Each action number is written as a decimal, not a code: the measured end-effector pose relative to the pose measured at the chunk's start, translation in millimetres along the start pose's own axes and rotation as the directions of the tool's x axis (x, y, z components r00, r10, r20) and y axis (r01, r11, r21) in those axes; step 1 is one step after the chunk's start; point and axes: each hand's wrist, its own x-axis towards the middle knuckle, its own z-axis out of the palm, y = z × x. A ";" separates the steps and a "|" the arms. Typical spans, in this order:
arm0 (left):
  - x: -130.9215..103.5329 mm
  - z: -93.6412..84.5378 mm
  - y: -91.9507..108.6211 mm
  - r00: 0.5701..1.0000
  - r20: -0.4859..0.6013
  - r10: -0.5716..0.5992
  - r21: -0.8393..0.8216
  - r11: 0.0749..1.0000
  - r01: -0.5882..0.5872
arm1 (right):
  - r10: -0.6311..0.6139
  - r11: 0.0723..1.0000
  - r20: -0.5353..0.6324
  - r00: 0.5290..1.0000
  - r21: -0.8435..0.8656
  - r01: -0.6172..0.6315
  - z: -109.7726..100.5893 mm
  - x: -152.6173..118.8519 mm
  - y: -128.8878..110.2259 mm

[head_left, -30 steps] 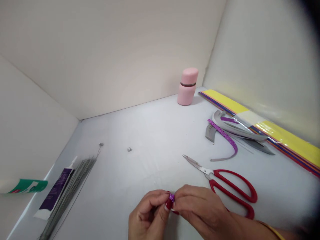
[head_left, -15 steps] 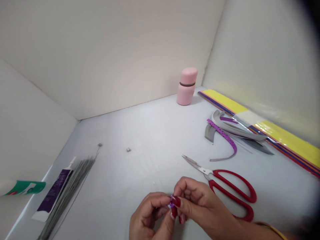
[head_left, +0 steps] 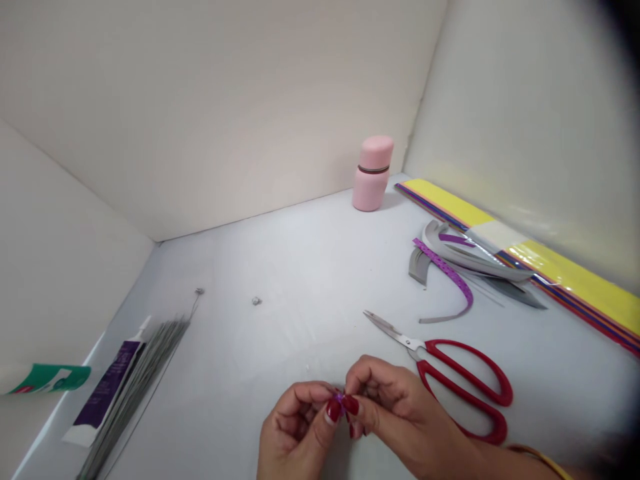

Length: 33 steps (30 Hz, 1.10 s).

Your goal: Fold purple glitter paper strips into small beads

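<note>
A small purple paper piece [head_left: 340, 399] is pinched between my two hands, low in the middle of the view; the fingers cover most of it, so its full shape is hidden. My left hand [head_left: 303, 430] grips it from the left with thumb and index finger. From the right, my right hand [head_left: 393, 413] pinches the same piece between thumb and fingertips. Red-handled scissors [head_left: 415, 344] lie on the table just beyond my right hand, blades pointing to the upper left.
Curled grey and purple paper strips [head_left: 450, 267] lie at the right beside a plastic pack of coloured paper [head_left: 550, 263]. A pink flask [head_left: 371, 175] stands at the back. Thin wires [head_left: 137, 393], a glue tube [head_left: 107, 387] and a green-and-white container [head_left: 50, 377] are at left.
My left thumb has moved up onto the purple paper piece, now covering more of it. My right hand has barely shifted.
</note>
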 end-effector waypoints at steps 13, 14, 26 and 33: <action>0.8 1.4 5.0 0.992 -0.038 -0.121 -0.127 0.985 0.115 | -0.003 0.993 0.065 0.998 0.119 -0.005 3.0 4.1 -8.3; 0.6 1.3 5.7 0.992 -0.037 -0.122 -0.125 0.985 0.116 | -0.001 0.994 0.067 0.998 0.113 -0.007 3.3 4.1 -9.6; -1.1 -0.6 5.3 0.996 -0.008 -0.087 -0.029 0.996 0.087 | -0.162 0.973 0.071 0.984 -0.153 0.172 -3.6 0.3 -9.3; -0.9 -0.7 4.8 0.996 -0.021 -0.084 -0.033 0.996 0.084 | 0.021 1.000 0.047 0.999 0.005 -0.021 0.0 3.4 -14.0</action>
